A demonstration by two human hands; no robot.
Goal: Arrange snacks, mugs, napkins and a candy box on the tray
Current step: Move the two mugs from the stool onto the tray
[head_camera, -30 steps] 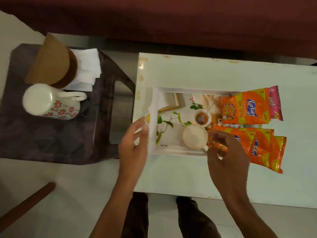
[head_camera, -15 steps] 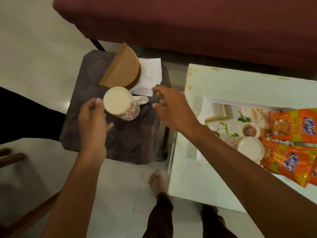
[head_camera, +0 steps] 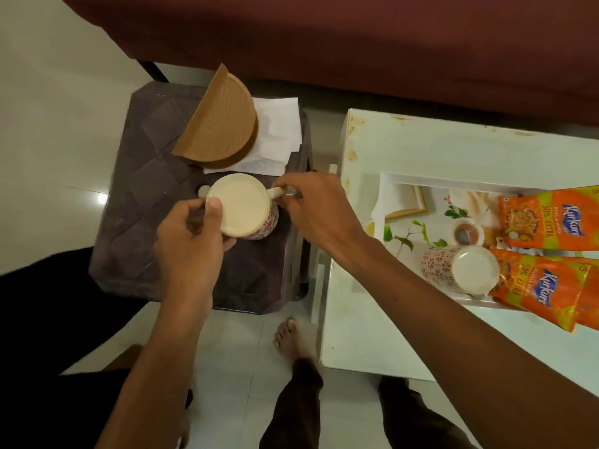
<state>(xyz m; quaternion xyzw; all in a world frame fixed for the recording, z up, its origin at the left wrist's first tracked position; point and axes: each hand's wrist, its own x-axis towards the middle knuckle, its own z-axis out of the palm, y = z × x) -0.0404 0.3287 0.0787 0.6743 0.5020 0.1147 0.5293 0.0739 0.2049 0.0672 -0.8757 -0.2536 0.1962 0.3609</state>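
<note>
A cream mug (head_camera: 241, 207) with red flowers stands upside down on the dark stool (head_camera: 155, 254). My left hand (head_camera: 191, 238) wraps its left side, thumb on the base. My right hand (head_camera: 316, 209) pinches the mug's handle. Behind the mug lie a brown half-round candy box (head_camera: 220, 124) and white napkins (head_camera: 278, 137). On the white table, the printed tray (head_camera: 402, 181) holds a second flowered mug (head_camera: 460, 268) and orange snack packets (head_camera: 547, 222), some overhanging its right edge.
The white table (head_camera: 372, 335) stands right of the stool with a narrow gap between them. A dark red sofa (head_camera: 356, 43) runs along the back. My bare feet and dark trousers (head_camera: 291, 400) are on the tiled floor below.
My view has shifted left to the stool. Both hands left the tray, reached across to the stool and closed on the mug, left on its body, right on its handle.
</note>
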